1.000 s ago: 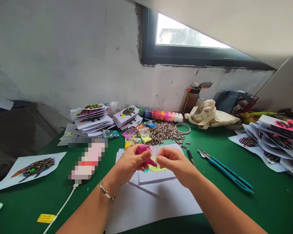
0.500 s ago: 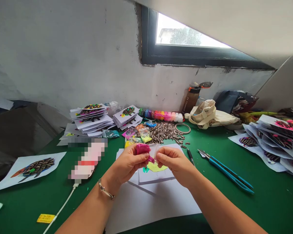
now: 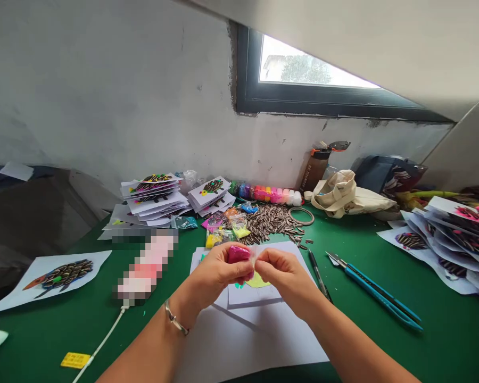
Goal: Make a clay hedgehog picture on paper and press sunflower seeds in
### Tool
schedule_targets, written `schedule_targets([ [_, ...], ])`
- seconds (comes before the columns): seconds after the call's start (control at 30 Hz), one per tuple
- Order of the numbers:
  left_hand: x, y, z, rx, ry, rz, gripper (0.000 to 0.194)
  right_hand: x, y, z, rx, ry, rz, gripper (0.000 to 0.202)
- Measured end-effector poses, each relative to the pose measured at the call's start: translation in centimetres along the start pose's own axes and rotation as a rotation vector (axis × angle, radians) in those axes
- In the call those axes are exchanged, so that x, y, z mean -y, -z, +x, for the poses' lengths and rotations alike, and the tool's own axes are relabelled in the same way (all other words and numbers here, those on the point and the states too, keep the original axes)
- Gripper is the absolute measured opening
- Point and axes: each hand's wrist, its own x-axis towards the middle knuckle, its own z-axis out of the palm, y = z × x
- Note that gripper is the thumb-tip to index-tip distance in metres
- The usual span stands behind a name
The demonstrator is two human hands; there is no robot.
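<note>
My left hand [image 3: 221, 268], a bracelet at its wrist, is closed around a small bag of magenta clay [image 3: 239, 254]. Thumb and fingers of my right hand [image 3: 277, 268] pinch the clear end of that same bag. Both hands meet above a stack of white paper [image 3: 247, 303]. On the top sheet, partly hidden by my fingers, lie a flat yellow-green shape [image 3: 260, 281] and a small teal piece [image 3: 239, 285]. Just right of the paper rests a black pen [image 3: 318, 274].
Behind the hands lie a heap of striped sunflower seeds [image 3: 269, 221], small bags of coloured clay [image 3: 239, 226] and a tape ring [image 3: 301, 215]. Blue tweezers [image 3: 383, 295] lie to the right. Decorated cards stand stacked at left [image 3: 155, 199] and right [image 3: 447, 239]. A bottle [image 3: 315, 167] stands near the wall.
The view has tilted slightly, so the scene sits a little lower. My hands have drawn closer together at the bag, with the magenta clay now more tucked into my left hand.
</note>
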Motion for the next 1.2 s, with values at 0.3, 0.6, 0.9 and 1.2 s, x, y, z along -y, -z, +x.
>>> schedule_targets([
  [0.3, 0.12, 0.08, 0.04, -0.104, -0.006, -0.091, 0.032, -0.83, -0.05, 0.21, -0.209, 0.039, -0.205, 0.020],
  [0.6, -0.10, 0.41, 0.07, -0.112, 0.037, -0.137, 0.034, -0.10, 0.03, -0.69, -0.213, 0.348, -0.454, 0.012],
  [0.9, -0.10, 0.35, -0.10, -0.099, 0.024, -0.070, 0.026, -0.47, -0.29, -0.14, -0.080, 0.017, 0.137, 0.023],
  [1.2, -0.13, 0.34, 0.15, -0.154, 0.015, -0.071, 0.026, -0.39, 0.05, 0.15, 0.067, 0.020, 0.238, 0.030],
])
